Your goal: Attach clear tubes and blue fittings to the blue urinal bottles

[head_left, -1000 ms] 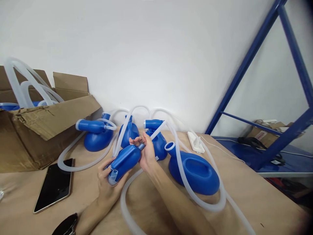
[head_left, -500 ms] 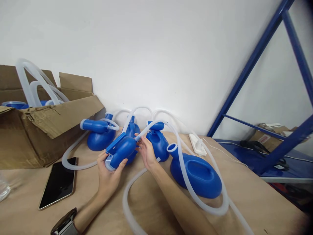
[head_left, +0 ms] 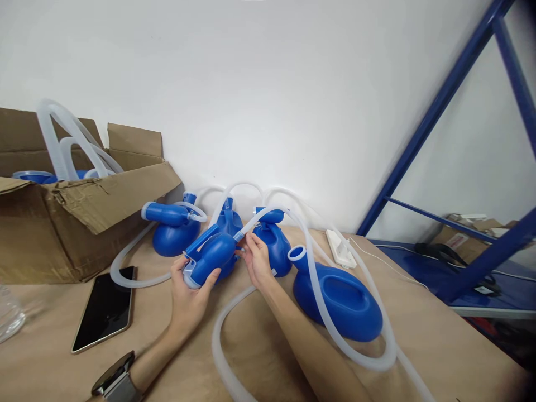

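Right now your left hand (head_left: 188, 301) wraps around a blue plastic bottle (head_left: 209, 259), holding it up over the bench (head_left: 50, 329) — and your right hand (head_left: 257, 265) pinches narrowly at the end of a clear ribbed hose (head_left: 262, 219), right where it meets the bottle's neck. A second blue bottle (head_left: 337, 304) lies just beside your right forearm, and a phone (head_left: 104, 310) lies left of your left hand.

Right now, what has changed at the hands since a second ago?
The left hand has raised the blue plastic urinal, still gripping it; the right hand sits lower, fingertips just under the clear tube's end. The other urinals, cardboard box and tablet stayed put.
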`<state>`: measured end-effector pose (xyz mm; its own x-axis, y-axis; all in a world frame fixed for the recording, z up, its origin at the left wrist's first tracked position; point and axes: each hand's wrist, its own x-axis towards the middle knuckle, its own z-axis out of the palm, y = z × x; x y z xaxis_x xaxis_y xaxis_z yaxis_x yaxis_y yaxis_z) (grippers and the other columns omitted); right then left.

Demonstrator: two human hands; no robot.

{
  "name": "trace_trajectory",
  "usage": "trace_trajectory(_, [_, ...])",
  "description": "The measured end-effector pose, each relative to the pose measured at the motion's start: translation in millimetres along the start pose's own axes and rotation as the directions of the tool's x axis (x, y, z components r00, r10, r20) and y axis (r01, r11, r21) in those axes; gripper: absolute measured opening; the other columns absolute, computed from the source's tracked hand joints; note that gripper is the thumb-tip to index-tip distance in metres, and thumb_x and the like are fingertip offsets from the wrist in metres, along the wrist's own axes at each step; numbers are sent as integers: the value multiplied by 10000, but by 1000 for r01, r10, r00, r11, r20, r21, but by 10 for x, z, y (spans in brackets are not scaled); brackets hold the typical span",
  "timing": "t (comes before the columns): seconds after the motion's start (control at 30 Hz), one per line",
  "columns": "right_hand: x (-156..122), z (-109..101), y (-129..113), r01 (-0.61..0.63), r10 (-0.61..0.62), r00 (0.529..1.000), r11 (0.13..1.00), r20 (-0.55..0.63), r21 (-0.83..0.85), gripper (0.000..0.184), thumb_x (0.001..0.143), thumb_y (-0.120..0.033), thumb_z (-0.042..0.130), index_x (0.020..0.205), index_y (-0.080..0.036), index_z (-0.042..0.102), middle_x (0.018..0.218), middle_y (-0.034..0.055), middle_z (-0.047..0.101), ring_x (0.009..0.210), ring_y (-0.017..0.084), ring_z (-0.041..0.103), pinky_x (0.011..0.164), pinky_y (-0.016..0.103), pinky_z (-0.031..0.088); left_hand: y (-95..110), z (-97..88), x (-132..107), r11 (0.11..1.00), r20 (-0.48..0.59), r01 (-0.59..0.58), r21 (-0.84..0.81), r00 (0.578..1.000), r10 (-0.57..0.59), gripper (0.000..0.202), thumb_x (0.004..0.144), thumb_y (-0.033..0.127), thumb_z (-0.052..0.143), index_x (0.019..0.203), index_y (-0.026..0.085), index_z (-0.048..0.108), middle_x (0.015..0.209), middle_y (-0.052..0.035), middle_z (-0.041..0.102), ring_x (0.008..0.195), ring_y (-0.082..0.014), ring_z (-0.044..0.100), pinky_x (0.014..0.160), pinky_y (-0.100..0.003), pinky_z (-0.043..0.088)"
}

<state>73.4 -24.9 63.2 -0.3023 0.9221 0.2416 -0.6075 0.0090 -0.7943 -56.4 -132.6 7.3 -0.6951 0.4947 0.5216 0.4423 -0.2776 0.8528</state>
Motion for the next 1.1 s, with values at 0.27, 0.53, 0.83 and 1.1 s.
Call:
trace_trajectory(0.27, [19,-11,25,89,-89,996,994,-3,-66,366,742,-547,867,809,-208,748,848,27,734,815,173,684,742,286,586,-9,12,4,999,-24,-47,-13,999,47,659,736,547,837,1243,261,527,1206,-122,645,1088,-339,662,928,-517,566])
trace_trajectory(0.53, [63,-54,-54,105,-110,993,986,-33,-126,317,672,-464,917,695,-188,762,715,37,764,681,169,688,752,311,573,43,11,14,999,-6,23,-26,1000,-23,696,709,573,849,1236,264,515,1234,-123,638,1114,-378,655,964,-573,550])
trace_trajectory(0.83, [97,-101,-114,171,-173,985,945,20,-278,294,682,-437,913,771,-186,789,733,46,776,687,190,721,751,329,603,41,6,23,1000,-1,15,1,1000,-15,715,704,592,842,1233,245,507,1218,-124,636,1123,-364,659,984,-571,545])
trace_trajectory(1.1, [82,-96,-198,154,-147,988,934,47,-322,250,749,-387,861,855,-201,731,701,12,762,636,168,712,676,295,601,-16,32,-12,999,-6,-35,-13,999,35,650,726,552,844,1213,272,516,1203,-119,635,1104,-365,660,977,-559,544])
